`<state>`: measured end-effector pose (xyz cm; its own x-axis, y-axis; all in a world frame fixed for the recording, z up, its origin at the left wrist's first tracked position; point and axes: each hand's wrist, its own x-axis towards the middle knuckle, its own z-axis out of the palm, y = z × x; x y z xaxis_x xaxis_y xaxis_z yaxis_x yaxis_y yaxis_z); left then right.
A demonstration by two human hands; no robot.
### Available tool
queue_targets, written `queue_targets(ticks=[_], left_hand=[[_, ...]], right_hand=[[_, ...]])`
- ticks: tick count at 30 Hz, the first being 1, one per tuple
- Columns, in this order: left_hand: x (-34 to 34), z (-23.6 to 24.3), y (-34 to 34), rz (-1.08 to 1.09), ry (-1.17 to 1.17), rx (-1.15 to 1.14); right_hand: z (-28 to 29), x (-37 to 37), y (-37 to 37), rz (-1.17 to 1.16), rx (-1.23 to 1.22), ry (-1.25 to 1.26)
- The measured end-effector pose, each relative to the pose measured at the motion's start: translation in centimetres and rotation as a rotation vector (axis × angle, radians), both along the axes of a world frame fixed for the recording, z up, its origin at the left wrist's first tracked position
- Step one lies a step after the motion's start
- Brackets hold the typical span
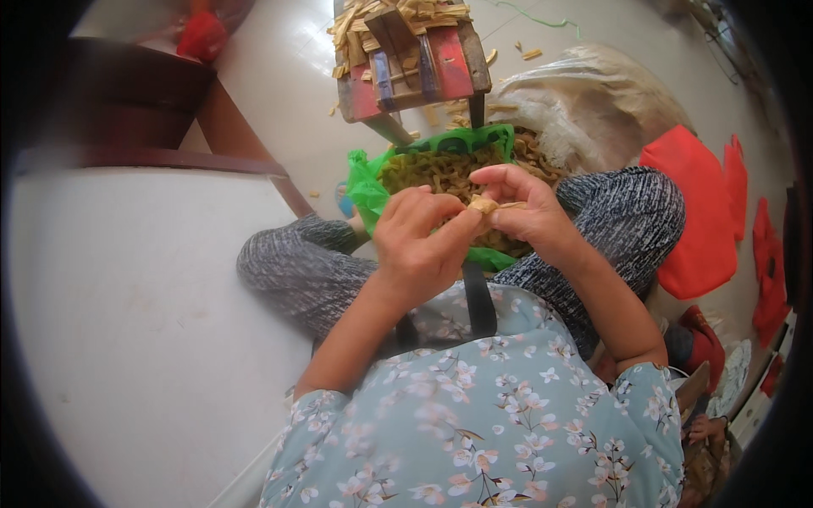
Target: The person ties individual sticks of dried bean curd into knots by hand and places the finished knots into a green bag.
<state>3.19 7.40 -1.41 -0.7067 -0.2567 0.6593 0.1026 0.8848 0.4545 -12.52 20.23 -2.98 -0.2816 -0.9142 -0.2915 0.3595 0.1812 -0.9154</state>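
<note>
Between my hands is a small pale tan strip (483, 204), folded or knotted at its middle. My left hand (421, 237) pinches it from the left with thumb and fingers. On the other side, my right hand (533, 216) grips its thin end between thumb and fingers, the upper fingers curved above it. Right below my hands, between my knees, a green plastic bag (364, 179) lies open. Many brown curled pieces (449, 169) fill it; my hands hide part of them.
Ahead stands a low wooden stool (449, 63) heaped with yellowish strips (360, 30). Clear plastic sheeting (593, 97) and a red cloth or bag (690, 212) lie to the right. A white tabletop (152, 330) is at my left. Loose strips are scattered on the floor.
</note>
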Motion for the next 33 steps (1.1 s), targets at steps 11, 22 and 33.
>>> queue_targets(ticks=[11,22,33], left_hand=[[0.3,-1.9,-0.6,0.106,-0.096,0.054],[0.4,-3.2,-2.1,-0.148,-0.27,1.686],[-0.2,-4.7,-3.8,-0.011,-0.281,1.567]], right_hand=[[0.9,0.3,-0.7,0.01,-0.03,-0.116],[1.7,-0.7,0.6,-0.028,0.048,-0.003],[-0.3,-1.8,2.5,0.145,0.134,0.902]])
